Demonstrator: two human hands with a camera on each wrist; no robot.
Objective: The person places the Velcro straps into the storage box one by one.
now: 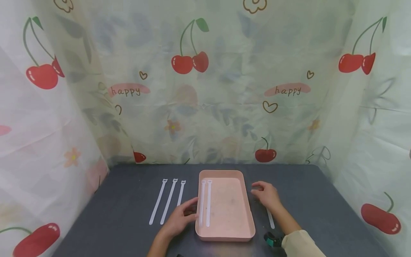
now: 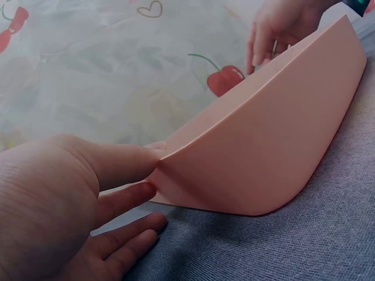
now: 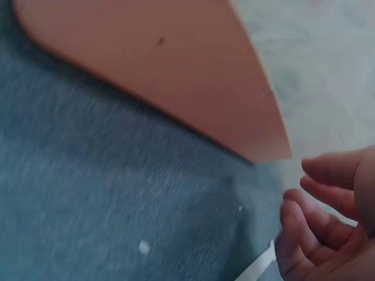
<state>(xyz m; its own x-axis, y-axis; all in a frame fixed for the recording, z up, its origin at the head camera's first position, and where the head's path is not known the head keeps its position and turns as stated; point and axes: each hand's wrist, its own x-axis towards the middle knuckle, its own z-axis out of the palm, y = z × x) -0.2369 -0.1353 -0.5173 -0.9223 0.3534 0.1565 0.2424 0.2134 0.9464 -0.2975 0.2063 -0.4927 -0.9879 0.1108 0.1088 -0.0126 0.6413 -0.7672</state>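
A pink tray (image 1: 248,210) lies on the dark grey table (image 1: 128,214), with two white straps (image 1: 205,203) along its left inner side. My left hand (image 1: 193,210) touches the tray's left wall; in the left wrist view its thumb (image 2: 153,151) lies on the tray's (image 2: 263,152) rim and its straight fingers (image 2: 126,199) lie against the wall below. My right hand (image 1: 257,191) is just right of the tray, fingers loosely curled and holding nothing. A single white strap (image 1: 270,218) runs under its wrist, and its end (image 3: 258,269) shows beside the right fingers (image 3: 319,219).
Three more white straps (image 1: 167,201) lie side by side on the table left of the tray. A cherry-printed curtain (image 1: 205,89) closes in the back and both sides. A teal wrist strap (image 1: 272,241) sits on my right forearm.
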